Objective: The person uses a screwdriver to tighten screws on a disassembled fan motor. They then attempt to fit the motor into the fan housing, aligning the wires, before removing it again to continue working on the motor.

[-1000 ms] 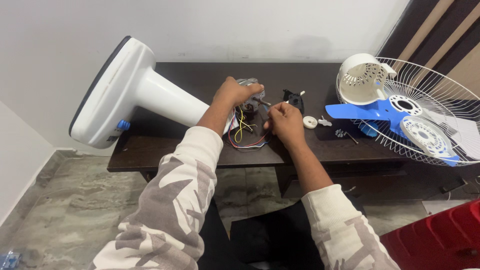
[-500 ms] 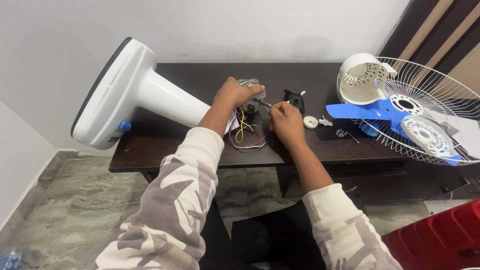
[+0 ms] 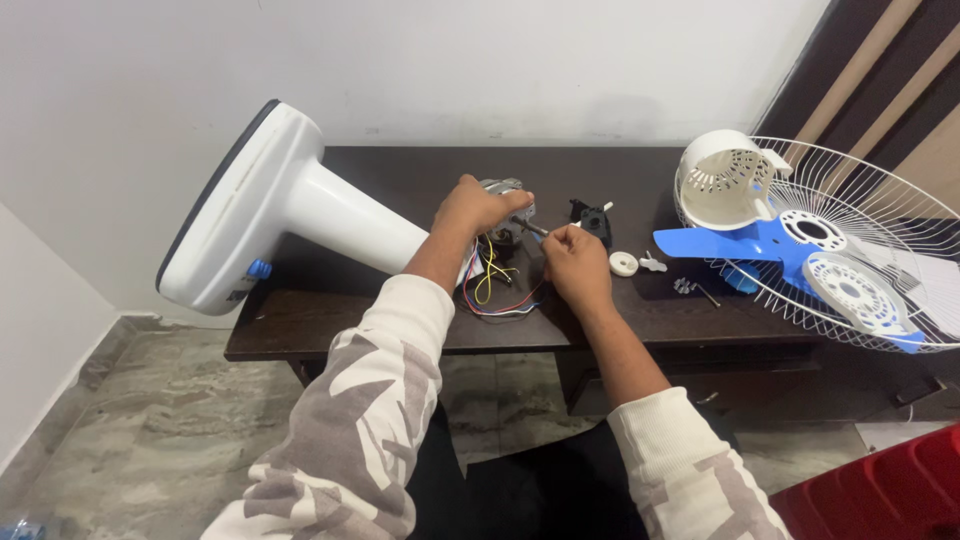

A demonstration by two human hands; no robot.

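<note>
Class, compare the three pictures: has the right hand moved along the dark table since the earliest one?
No. The right hand keeps its spot beside the fan motor, just left of the small white cap on the dark table.

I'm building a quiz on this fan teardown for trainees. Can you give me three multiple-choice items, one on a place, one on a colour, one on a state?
1. Where does the blue fan blade lie?
A. On the floor
B. On the wire grille at the table's right end
C. Against the fan base

2. What colour is the fan base and stand?
A. White
B. Red
C. Black

3. How is the motor being handled?
A. It lies untouched
B. Both hands lift it off the table
C. The left hand grips it on the table while the right hand holds a thin tool to it

Answers:
1 B, the blade rests across the grille's wires.
2 A, base and stem are white with a dark underside.
3 C, the left hand covers the motor and the tool's tip meets it.
</note>
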